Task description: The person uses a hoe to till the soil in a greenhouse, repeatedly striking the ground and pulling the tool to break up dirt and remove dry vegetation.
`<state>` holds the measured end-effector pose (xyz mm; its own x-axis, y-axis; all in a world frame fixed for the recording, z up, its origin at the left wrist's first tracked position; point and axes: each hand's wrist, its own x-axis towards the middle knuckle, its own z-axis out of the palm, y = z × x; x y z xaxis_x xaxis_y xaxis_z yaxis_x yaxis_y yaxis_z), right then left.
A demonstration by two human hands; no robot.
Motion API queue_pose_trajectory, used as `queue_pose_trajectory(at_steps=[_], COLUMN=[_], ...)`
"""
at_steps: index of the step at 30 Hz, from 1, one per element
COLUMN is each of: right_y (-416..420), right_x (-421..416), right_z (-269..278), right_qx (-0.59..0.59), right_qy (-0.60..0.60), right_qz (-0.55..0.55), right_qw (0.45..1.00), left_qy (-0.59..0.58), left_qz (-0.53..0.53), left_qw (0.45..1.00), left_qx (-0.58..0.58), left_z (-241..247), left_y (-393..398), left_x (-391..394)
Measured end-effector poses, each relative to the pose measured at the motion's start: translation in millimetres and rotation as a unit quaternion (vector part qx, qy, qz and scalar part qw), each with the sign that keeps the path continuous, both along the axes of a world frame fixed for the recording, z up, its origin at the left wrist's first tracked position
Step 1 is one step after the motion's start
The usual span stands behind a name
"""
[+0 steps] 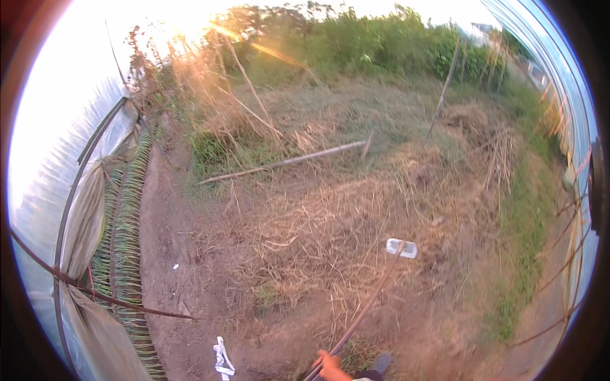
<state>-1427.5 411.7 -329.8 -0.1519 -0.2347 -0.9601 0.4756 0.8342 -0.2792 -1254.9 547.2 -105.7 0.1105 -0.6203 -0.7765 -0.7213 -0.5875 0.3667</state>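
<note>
My right hand (329,365), its forearm coming in from the lower right, is closed around the wooden handle of a long-handled tool, apparently a hoe (364,309). The handle slants up and right to a pale, rounded rectangular metal head (409,250). That head is over dry straw (324,228) strewn on bare soil; whether it touches the ground cannot be told. My left hand is out of view. A shoe (381,363) shows at the bottom edge, just right of my right hand.
Plastic greenhouse film (86,228) and rows of green seedlings (127,219) line the left. A thin curved rod (119,302) juts in there. A white scrap (222,358) lies at lower left. Farther off are a wooden pole (290,162), an upright stick (445,88) and stacked stalks (499,159).
</note>
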Motion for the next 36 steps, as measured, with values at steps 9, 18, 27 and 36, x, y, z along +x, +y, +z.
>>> queue_pose_trajectory(at_steps=[9, 18, 27, 36], right_y=[-246, -153, -211, -259], right_x=[-186, -161, -223, -172], right_z=[-1, -10, -2, -10], right_qx=[-0.167, -0.024, -0.053, -0.089], right_qy=[-0.047, -0.037, -0.06, 0.001], right_qz=[-0.032, 0.069, -0.002, 0.039], right_qw=[0.984, 0.997, 0.997, 0.995], left_qy=[0.221, 0.021, 0.007, -0.023], left_qz=[0.238, 0.081, 0.078, 0.123], left_qw=[0.944, 0.985, 0.995, 0.99], left_qx=[0.059, 0.154, 0.061, 0.062], left_z=[36, 96, 41, 14], left_y=[-67, -73, -42, -67], left_x=[-152, -170, -209, -153])
